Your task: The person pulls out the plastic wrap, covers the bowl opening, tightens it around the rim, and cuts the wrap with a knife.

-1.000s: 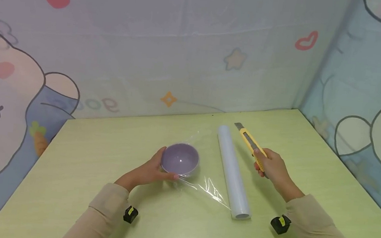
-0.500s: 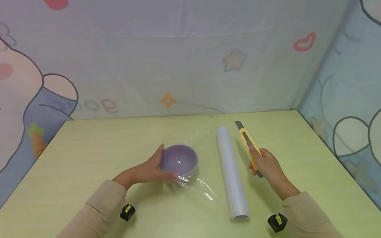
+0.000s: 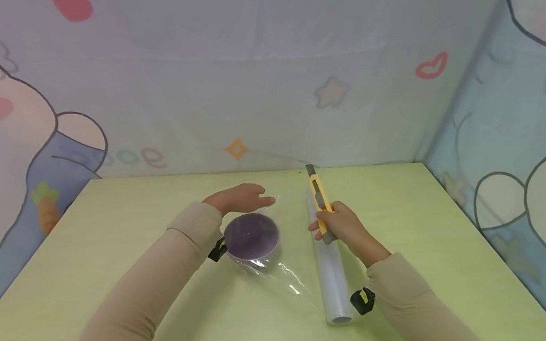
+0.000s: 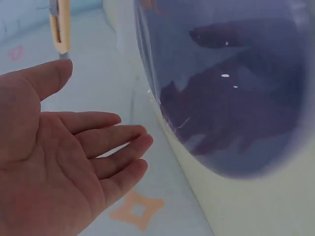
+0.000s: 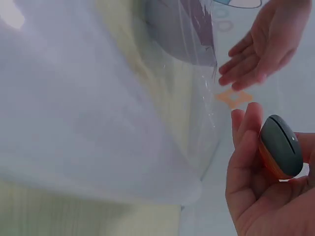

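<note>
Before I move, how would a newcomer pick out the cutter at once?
On the pale green table lies a white roll. Over its far half in the head view, the right hand grips the cutter. Its yellow body sets it apart from the roll and the round purple bowl.

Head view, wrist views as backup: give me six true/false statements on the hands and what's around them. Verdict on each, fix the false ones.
1. The right hand grips a yellow-and-grey utility knife. True.
2. The knife's blade end points toward the person. False: it points toward the patterned backdrop.
3. Wrinkled clear plastic film shows between the round purple bowl and the long white roll. True.
4. The roll stands upright. False: it lies on its side on the pale yellow-green table.
5. The left hand holds nothing. True.
6. The bowl is upside down. False: its mouth faces up.
</note>
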A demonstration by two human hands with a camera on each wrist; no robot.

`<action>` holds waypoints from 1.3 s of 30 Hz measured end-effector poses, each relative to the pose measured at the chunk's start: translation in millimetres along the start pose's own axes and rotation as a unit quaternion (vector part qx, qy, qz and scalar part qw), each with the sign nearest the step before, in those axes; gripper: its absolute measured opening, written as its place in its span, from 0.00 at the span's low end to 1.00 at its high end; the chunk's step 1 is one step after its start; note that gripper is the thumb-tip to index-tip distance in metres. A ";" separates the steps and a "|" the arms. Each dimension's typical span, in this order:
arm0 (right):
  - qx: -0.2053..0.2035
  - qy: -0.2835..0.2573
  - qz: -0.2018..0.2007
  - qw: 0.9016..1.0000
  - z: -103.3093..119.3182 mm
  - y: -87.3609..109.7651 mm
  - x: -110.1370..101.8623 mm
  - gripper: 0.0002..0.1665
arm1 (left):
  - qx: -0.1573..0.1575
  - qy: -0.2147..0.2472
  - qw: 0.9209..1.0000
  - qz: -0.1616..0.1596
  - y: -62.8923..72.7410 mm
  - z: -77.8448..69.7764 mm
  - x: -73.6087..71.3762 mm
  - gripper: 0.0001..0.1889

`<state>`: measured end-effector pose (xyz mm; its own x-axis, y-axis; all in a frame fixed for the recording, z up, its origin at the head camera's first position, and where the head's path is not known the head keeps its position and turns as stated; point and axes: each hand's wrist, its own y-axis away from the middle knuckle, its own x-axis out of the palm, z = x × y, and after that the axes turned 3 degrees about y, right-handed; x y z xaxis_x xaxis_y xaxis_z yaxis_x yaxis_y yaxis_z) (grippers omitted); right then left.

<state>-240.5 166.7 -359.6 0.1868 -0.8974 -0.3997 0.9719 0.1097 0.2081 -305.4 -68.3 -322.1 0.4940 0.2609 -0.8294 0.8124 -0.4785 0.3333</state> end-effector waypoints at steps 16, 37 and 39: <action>0.017 0.112 0.006 0.994 15.2 -14.9 38.6 0.17 | -0.011 -0.144 0.989 0.030 -145.5 50.5 31.9 0.20; 0.045 0.111 0.022 0.993 17.5 -20.1 38.0 0.21 | -0.083 -0.110 0.990 0.008 -68.1 -28.0 8.6 0.16; 0.042 0.138 0.018 0.989 16.8 -19.3 37.9 0.20 | -0.086 -0.099 0.991 -0.002 -66.7 -28.4 8.4 0.16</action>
<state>-254.6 123.4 -363.8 0.2642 -0.7420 -0.6162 0.9509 0.0938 0.2948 -346.6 -10.4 -338.5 0.4348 0.0853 -0.8965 0.8631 -0.3235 0.3878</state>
